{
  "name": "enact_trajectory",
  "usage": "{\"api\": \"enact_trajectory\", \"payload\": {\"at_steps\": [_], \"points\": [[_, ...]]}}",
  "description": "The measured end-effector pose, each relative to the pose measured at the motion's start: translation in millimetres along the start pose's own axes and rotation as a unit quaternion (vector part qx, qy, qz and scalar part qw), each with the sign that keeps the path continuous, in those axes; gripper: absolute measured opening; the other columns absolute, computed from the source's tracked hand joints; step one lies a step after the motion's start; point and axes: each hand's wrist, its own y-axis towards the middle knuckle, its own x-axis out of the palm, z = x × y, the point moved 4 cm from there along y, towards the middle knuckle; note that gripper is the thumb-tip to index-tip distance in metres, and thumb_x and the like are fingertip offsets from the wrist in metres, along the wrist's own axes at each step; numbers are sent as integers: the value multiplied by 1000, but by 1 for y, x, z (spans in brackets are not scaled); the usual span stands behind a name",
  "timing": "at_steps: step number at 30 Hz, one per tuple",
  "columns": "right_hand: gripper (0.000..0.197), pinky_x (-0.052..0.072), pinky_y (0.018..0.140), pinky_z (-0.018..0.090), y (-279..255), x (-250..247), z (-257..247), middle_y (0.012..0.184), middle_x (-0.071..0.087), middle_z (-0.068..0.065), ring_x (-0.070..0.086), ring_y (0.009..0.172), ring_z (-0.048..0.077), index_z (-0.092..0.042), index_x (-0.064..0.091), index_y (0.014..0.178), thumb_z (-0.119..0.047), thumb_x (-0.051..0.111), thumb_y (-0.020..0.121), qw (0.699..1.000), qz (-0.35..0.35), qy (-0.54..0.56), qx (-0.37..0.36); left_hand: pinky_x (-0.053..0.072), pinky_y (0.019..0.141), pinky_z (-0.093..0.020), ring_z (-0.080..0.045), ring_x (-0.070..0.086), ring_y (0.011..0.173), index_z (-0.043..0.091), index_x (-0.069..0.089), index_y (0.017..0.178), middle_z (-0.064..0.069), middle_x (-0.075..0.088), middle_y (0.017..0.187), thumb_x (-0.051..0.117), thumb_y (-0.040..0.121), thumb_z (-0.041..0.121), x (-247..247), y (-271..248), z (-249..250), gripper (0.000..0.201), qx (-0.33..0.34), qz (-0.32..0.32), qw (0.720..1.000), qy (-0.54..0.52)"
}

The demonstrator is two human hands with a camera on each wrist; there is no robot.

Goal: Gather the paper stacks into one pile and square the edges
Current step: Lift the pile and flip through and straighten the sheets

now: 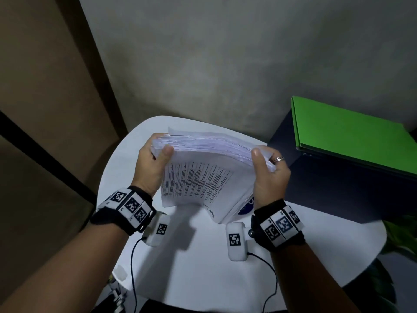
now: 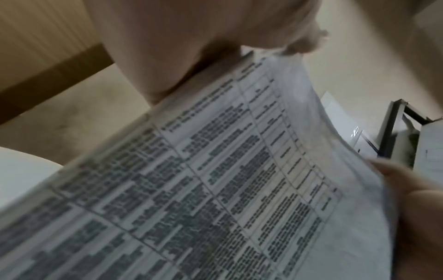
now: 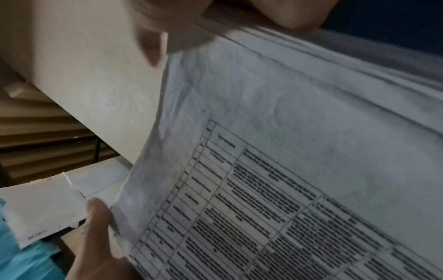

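A thick paper stack (image 1: 203, 175) with printed tables on the near sheet stands on edge, lifted above the white table (image 1: 203, 267). My left hand (image 1: 153, 163) grips its left side, thumb on the near face and fingers behind. My right hand (image 1: 268, 170), with a ring on one finger, grips the right side the same way. The top edges fan unevenly. The left wrist view shows the paper stack (image 2: 215, 189) close up under the thumb of my left hand (image 2: 191, 56). In the right wrist view the paper stack (image 3: 287, 170) fills most of the frame, with my right hand (image 3: 287, 17) holding its top.
A green folder (image 1: 349, 136) lies on a dark cabinet (image 1: 338, 193) at the right, beside the table. A grey wall stands behind. Cables (image 1: 133, 267) run across the table's near part. Green leaves (image 1: 401, 236) show at the far right.
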Motion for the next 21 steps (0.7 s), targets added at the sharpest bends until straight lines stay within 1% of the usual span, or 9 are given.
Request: {"api": "enact_trajectory", "payload": {"at_steps": [3, 5, 8, 10, 12, 14, 16, 19, 21], "points": [[14, 54, 81, 33, 3, -1, 2, 84, 71, -6, 66, 87, 12, -21, 72, 86, -14, 60, 87, 999, 42, 11, 20, 48, 86, -42, -23, 61, 90, 17, 59, 102, -8, 64, 97, 62, 84, 49, 3, -2, -1, 36, 12, 54, 998, -3], [16, 51, 94, 51, 1, -1, 4, 99, 69, 5, 65, 99, 30, -25, 72, 95, -29, 59, 84, 999, 31, 10, 17, 45, 86, -42, -24, 57, 93, 18, 58, 103, -12, 60, 101, 57, 87, 49, 5, -3, 0, 35, 30, 58, 998, -5], [52, 54, 95, 39, -3, -2, 6, 112, 63, 5, 64, 106, 21, -32, 60, 117, -38, 81, 69, 998, -64, -14, 2, 51, 83, -32, -17, 62, 96, 23, 52, 117, 4, 64, 108, 71, 70, 73, 2, -4, -2, 72, 25, 1, 1000, -13], [72, 53, 94, 26, -4, -9, 15, 118, 63, -2, 64, 111, 10, -31, 55, 122, -22, 93, 61, 993, -100, -49, 23, 54, 85, -21, -1, 66, 99, 24, 49, 121, 21, 68, 107, 82, 58, 67, -2, -6, -5, 83, 11, -24, 999, 36], [58, 57, 91, 26, -5, -13, 21, 106, 72, -6, 69, 100, 3, -24, 63, 112, -8, 90, 63, 989, -94, -85, 72, 57, 88, -24, 7, 68, 95, 21, 58, 116, 25, 72, 98, 90, 64, 42, -3, -7, -7, 64, -4, -11, 993, 119], [32, 60, 89, 40, -3, -14, 23, 92, 78, 1, 74, 87, 10, -7, 71, 97, -9, 87, 69, 987, -68, -100, 105, 58, 89, -30, 7, 71, 89, 15, 70, 109, 24, 76, 88, 88, 70, 17, -2, -3, -7, 43, -22, 2, 989, 147], [35, 61, 83, 41, 0, -17, 25, 83, 77, 7, 72, 76, 13, 8, 66, 88, -11, 88, 68, 990, -47, -77, 107, 60, 84, -26, 0, 73, 88, 14, 73, 102, 20, 78, 89, 87, 66, 11, -5, 2, -8, 39, -25, 14, 992, 124], [36, 61, 80, 34, -4, -15, 28, 90, 78, 1, 75, 85, 15, -4, 71, 95, -8, 89, 65, 988, -71, -83, 109, 60, 84, -32, -14, 75, 96, 7, 70, 111, 0, 79, 101, 88, 62, 17, -8, 0, -16, 53, -44, -4, 994, 96], [32, 61, 84, 39, -9, -12, 36, 93, 79, -1, 75, 90, 16, -13, 74, 95, -8, 89, 67, 983, -77, -98, 132, 60, 88, -36, -15, 75, 99, 10, 70, 114, 0, 79, 104, 86, 67, 18, -2, -8, -22, 50, -67, -39, 990, 117]]}}
